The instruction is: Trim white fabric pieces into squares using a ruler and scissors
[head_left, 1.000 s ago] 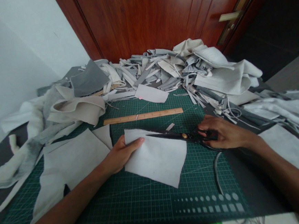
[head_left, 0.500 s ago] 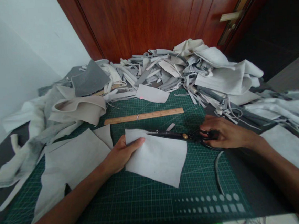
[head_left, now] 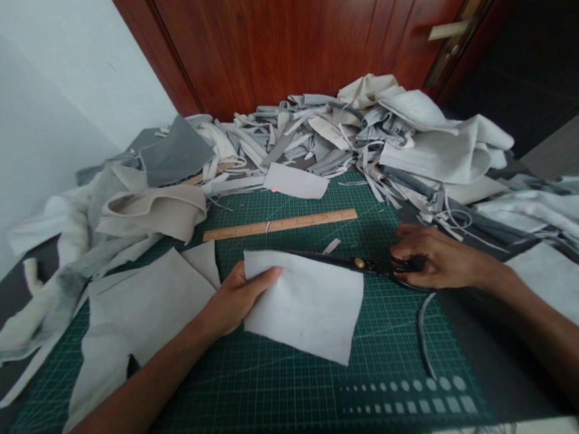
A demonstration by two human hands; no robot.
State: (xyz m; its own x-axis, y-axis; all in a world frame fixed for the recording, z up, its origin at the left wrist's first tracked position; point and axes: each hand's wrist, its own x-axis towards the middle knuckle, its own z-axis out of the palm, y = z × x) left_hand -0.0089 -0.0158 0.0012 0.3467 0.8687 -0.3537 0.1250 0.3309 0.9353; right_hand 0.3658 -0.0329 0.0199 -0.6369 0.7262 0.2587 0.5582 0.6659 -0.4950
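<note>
A pale, roughly rectangular piece of fabric or leather is gripped at its upper left by my left hand, thumb on top and fingers beneath. My right hand is closed round the handles of black scissors with a brass pivot. Their blades lie along the piece's top edge, partly hidden behind it, with the tips out of sight. Just above the blades rests a small pale offcut. The green cutting mat lies under everything here.
A wooden ruler lies beyond the piece, with a pale pattern-like piece behind it. Scraps are heaped along the back. Larger pale sheets lie at left; a grey strip curves at right. A wooden door stands behind.
The scissor blades, which showed over the piece's top edge, now sit mostly behind it. A thin curled sliver at the edge is no longer visible. Both hands keep their grips.
</note>
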